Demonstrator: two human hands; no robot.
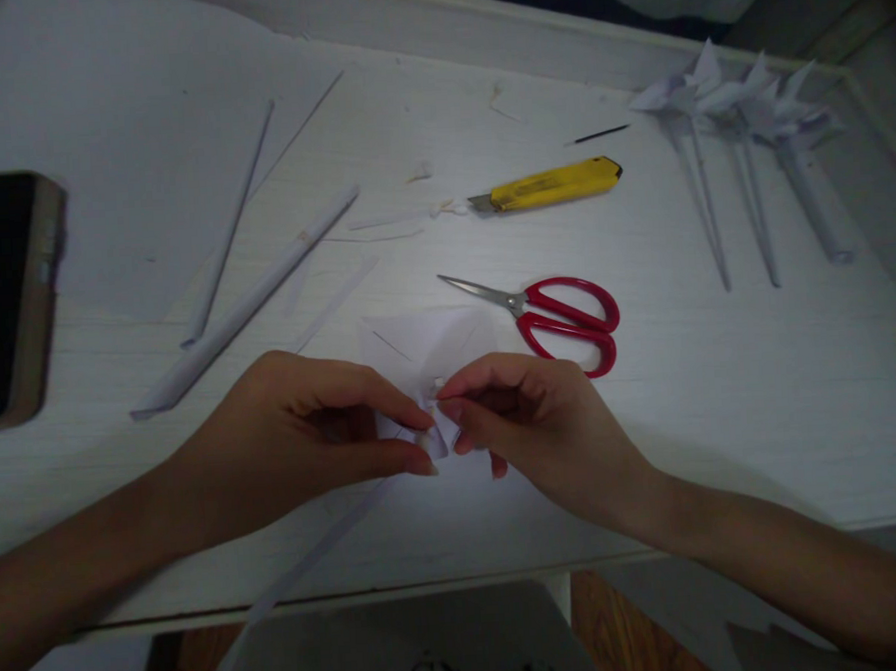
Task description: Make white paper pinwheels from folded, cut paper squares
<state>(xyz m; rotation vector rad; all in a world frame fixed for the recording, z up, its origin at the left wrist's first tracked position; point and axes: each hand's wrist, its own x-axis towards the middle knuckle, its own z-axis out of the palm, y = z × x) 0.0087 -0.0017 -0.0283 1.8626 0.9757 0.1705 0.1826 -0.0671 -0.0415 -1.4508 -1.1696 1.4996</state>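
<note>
A white paper piece with cut slits (418, 337) lies just in front of me, partly hidden behind my fingers. My left hand (309, 423) comes from the left, thumb and forefinger closed on the folded middle of this paper. On the other side, my right hand (542, 416) pinches the same folded part with thumb and forefinger; a tiny pale bit shows at its fingertips. Red-handled scissors (517, 300) rest just beyond my right hand, blades pointing left. From below my left hand a thin paper strip (320, 552) runs down past the table edge.
A yellow utility knife (556, 184) lies farther back, near a thin black rod (599, 134). Rolled paper tubes (266, 295) lie at left, by a large paper sheet (122, 142) and a phone (2, 299). Several folded paper flowers on stems (751, 99) are at back right.
</note>
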